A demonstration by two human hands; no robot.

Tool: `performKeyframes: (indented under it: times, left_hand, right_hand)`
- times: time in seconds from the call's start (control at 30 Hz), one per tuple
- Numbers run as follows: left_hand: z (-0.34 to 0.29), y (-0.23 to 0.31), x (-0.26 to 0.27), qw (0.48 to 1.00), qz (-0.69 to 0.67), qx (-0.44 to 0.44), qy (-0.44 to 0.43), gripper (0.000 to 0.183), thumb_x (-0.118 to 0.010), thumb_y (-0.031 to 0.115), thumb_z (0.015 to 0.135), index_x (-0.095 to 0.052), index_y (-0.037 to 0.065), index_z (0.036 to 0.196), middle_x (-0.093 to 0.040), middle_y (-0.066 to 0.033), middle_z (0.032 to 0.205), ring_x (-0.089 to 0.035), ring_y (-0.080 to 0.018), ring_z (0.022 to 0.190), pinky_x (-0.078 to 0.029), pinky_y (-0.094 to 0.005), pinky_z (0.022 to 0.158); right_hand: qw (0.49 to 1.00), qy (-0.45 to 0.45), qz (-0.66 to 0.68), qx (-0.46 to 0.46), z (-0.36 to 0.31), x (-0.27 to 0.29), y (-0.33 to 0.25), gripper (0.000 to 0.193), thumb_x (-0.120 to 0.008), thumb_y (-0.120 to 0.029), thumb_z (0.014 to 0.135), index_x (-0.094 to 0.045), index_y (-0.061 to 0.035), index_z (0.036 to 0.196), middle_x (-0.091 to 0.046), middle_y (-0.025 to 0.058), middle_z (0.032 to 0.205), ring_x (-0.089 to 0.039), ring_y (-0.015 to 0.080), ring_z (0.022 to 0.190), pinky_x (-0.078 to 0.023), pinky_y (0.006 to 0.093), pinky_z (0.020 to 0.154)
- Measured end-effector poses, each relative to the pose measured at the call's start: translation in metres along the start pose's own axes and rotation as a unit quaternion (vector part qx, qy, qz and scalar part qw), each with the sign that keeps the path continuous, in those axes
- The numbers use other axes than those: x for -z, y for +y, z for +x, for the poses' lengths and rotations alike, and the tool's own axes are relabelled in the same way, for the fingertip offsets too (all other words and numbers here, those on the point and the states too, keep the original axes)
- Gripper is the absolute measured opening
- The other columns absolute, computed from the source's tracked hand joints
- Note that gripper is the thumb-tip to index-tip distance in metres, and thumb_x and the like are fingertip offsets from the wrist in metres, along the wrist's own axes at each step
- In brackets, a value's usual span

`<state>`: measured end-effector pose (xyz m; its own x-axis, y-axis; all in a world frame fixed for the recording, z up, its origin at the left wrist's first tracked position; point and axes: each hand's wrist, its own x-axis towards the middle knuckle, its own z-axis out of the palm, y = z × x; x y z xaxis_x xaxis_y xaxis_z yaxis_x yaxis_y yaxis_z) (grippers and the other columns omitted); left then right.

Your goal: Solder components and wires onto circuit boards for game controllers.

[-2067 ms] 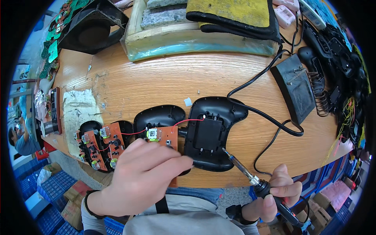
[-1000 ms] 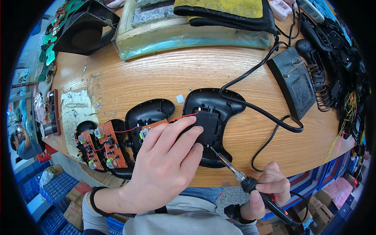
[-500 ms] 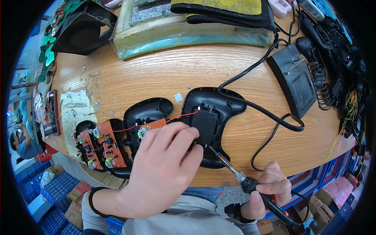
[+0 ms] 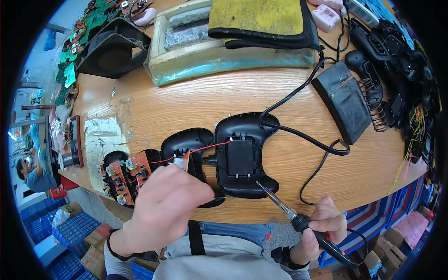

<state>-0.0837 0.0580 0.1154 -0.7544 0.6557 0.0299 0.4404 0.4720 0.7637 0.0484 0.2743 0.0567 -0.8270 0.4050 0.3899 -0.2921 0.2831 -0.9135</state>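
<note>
Shells (image 4: 190,138) in a row along the near side of the worktop (image 4: 177,102)
Circuit boards (image 4: 141,161) lie on the shells to the left, partly behind the left hand (image 4: 170,200); the rightmost shell (image 4: 242,185) has a battery box (image 4: 240,157) in its middle, and right of it the soldering iron (image 4: 285,209) slants from the right hand (image 4: 324,228) toward its near right grip, while at the back a tray (image 4: 186,70) sits under a cloth (image 4: 261,23), left of a stand (image 4: 345,105) and a pile of casings (image 4: 396,56).
</note>
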Motion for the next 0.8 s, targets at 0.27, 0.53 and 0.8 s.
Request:
performKeyframes:
  times: [0.27,0.53,0.8]
  left_hand:
    - [0.019,0.013,-0.004,0.965,0.153,-0.167,-0.135,0.025,-0.06,-0.003,0.056,-0.056,0.005,0.08,-0.056,-0.0056,0.077,-0.053,-0.0214,0.067,-0.038,-0.0296,0.055]
    - [0.004,-0.026,-0.031,0.979,0.072,-0.192,-0.019,0.02,-0.058,0.002,0.065,-0.055,0.007,0.084,-0.053,-0.0012,0.073,-0.052,-0.0153,0.06,-0.034,-0.0265,0.052]
    - [0.018,-0.016,-0.036,0.933,0.19,-0.294,-0.085,0.014,-0.055,0.014,0.073,-0.052,0.014,0.087,-0.038,0.0021,0.067,-0.047,-0.0041,0.053,-0.032,-0.0188,0.04]
  right_hand:
    - [1.0,0.02,0.02,0.001,-0.006,0.004,-0.003,0.021,-0.064,-0.014,0.064,-0.047,-0.0045,0.071,-0.042,0.0032,0.05,-0.034,0.0131,0.043,-0.025,0.03,0.05]
    - [0.999,0.051,-0.005,0.003,-0.012,0.003,0.0,0.023,-0.062,-0.019,0.068,-0.044,-0.0045,0.072,-0.043,0.0038,0.058,-0.032,0.012,0.049,-0.026,0.0302,0.055]
    - [0.999,0.054,0.002,0.001,-0.013,0.003,0.0,0.023,-0.062,-0.019,0.068,-0.045,-0.0042,0.072,-0.043,0.0042,0.059,-0.033,0.0123,0.05,-0.026,0.0304,0.054]
